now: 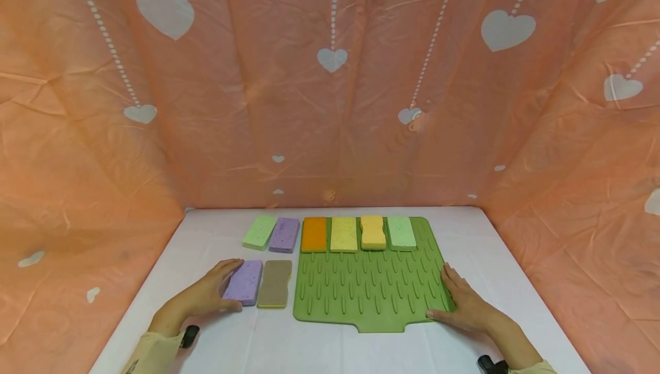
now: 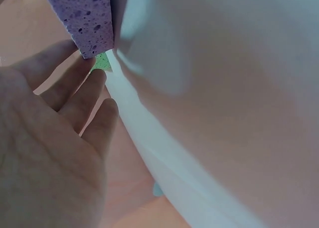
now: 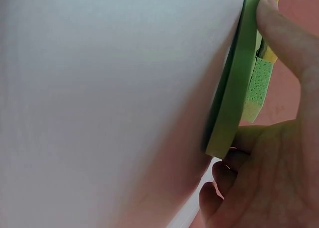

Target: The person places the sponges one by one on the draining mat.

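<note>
My left hand (image 1: 208, 291) is at the left side of a purple sponge (image 1: 244, 283), its fingers at the far corner and its thumb by the near corner. Close up in the left wrist view, relaxed fingertips touch the end of that pitted purple sponge (image 2: 87, 21). A green ridged mat (image 1: 371, 288) lies flat, with a short tab on its near edge. Beside its near right corner rests my right hand (image 1: 466, 302), thumb on the mat's edge and fingers along its right side. The right wrist view has the thumb lying against the mat's green edge (image 3: 237, 78).
Along the mat's far edge sit an orange sponge (image 1: 314, 235), a yellow one (image 1: 344, 235), a waisted yellow one (image 1: 373, 233) and a pale green one (image 1: 401, 233). Left of the mat lie a grey-topped sponge (image 1: 275, 284), a light green sponge (image 1: 259, 232) and another purple sponge (image 1: 284, 235).
</note>
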The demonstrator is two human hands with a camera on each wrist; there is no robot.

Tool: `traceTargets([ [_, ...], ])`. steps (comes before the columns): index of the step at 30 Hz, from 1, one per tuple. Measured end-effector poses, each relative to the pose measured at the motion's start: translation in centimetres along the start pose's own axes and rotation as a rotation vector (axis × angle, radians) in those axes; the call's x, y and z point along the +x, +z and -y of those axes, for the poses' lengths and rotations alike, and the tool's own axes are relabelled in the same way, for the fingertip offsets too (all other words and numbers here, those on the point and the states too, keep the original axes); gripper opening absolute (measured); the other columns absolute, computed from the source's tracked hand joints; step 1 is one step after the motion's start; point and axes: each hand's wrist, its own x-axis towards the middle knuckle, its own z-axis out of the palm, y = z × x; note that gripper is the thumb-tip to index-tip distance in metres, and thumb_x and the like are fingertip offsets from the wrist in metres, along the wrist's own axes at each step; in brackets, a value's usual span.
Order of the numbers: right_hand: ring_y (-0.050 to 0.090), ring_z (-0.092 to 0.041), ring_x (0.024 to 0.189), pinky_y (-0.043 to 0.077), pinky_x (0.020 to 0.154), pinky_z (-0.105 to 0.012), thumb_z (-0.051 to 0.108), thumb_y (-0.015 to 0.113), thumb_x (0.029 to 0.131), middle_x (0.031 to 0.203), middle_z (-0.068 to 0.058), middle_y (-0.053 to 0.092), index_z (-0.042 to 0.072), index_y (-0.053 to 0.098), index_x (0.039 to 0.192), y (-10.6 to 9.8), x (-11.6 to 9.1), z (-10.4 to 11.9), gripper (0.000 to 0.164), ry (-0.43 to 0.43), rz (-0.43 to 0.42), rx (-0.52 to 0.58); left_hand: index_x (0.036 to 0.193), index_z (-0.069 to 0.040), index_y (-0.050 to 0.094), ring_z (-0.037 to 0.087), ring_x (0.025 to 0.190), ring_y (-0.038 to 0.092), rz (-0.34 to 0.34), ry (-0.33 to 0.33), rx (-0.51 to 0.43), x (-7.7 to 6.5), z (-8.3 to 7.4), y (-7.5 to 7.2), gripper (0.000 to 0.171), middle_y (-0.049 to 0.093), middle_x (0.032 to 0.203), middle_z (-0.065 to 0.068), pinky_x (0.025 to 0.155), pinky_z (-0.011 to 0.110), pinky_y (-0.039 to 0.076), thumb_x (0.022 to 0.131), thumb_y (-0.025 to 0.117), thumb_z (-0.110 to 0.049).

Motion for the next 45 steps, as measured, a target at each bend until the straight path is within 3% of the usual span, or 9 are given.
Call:
traceTargets([
  [7,0.02,-0.059,0.156,0.023,0.121,-0.073,0.046,0.09,0.083,0.17,-0.039,0.016,-0.022,0.027,0.158,0.0,-0.1,0.1,0.119,0.008,0.012,0.001,0.155,0.01,0.044,0.057,0.145,0.041,-0.023,-0.002,0.007,-0.3,0.0,0.1,0.109,0.044,0.156,0.032,0.118,0.07,0.032,0.074,0.098,-0.04],
  [15,0.02,-0.059,0.155,0.023,0.121,-0.073,0.046,0.091,0.083,0.169,-0.04,0.017,-0.022,0.027,0.157,-0.1,-0.1,0.2,0.119,0.005,0.012,0.006,0.153,0.011,0.045,0.055,0.139,0.047,-0.098,0.028,0.066,-0.9,-0.1,-0.2,0.106,0.045,0.151,0.032,0.113,0.072,0.04,0.076,0.098,-0.038],
  [24,0.02,-0.059,0.156,0.023,0.122,-0.071,0.046,0.09,0.083,0.17,-0.039,0.016,-0.022,0.027,0.158,0.0,-0.2,0.0,0.119,0.009,0.011,0.011,0.155,0.012,0.042,0.054,0.139,0.048,-0.144,0.041,0.089,-0.6,-0.9,-0.6,0.103,0.041,0.151,0.031,0.112,0.072,0.042,0.081,0.096,-0.034],
  [27,0.019,-0.059,0.156,0.017,0.127,-0.062,0.046,0.09,0.084,0.17,-0.038,0.016,-0.021,0.026,0.158,0.1,-0.2,0.0,0.119,0.009,0.008,0.025,0.157,0.01,0.041,0.053,0.141,0.046,-0.14,0.032,0.093,-0.3,-1.5,-0.7,0.103,0.039,0.154,0.029,0.113,0.07,0.041,0.083,0.094,-0.037],
  [29,0.019,-0.058,0.156,0.012,0.13,-0.049,0.046,0.09,0.084,0.171,-0.038,0.015,-0.021,0.026,0.158,0.0,-0.3,0.0,0.119,0.007,0.005,0.034,0.157,0.011,0.041,0.053,0.141,0.046,-0.141,0.041,0.095,-0.1,-1.9,-0.7,0.102,0.039,0.154,0.03,0.113,0.07,0.041,0.083,0.094,-0.037],
  [31,0.018,-0.058,0.156,0.011,0.13,-0.047,0.046,0.089,0.084,0.171,-0.038,0.015,-0.021,0.026,0.159,0.0,-0.3,0.0,0.119,0.008,0.006,0.035,0.156,0.011,0.041,0.052,0.14,0.047,-0.142,0.05,0.102,0.2,-2.3,-0.7,0.102,0.04,0.153,0.03,0.113,0.068,0.043,0.084,0.093,-0.037],
  [37,0.019,-0.058,0.156,0.023,0.123,-0.071,0.047,0.089,0.084,0.171,-0.038,0.015,-0.021,0.026,0.159,-0.2,0.0,0.2,0.119,0.013,0.024,0.004,0.157,0.01,0.042,0.052,0.139,0.051,-0.138,0.051,0.097,1.4,-3.6,-0.6,0.102,0.042,0.153,0.03,0.111,0.067,0.046,0.083,0.095,-0.035],
  [45,0.02,-0.059,0.155,0.023,0.121,-0.073,0.046,0.09,0.083,0.17,-0.04,0.016,-0.022,0.027,0.157,-0.2,-0.1,0.4,0.119,0.003,0.008,0.009,0.159,0.008,0.041,0.048,0.135,0.055,-0.117,0.037,0.112,2.9,-5.0,0.1,0.104,0.042,0.155,0.028,0.109,0.065,0.05,0.083,0.094,-0.04],
])
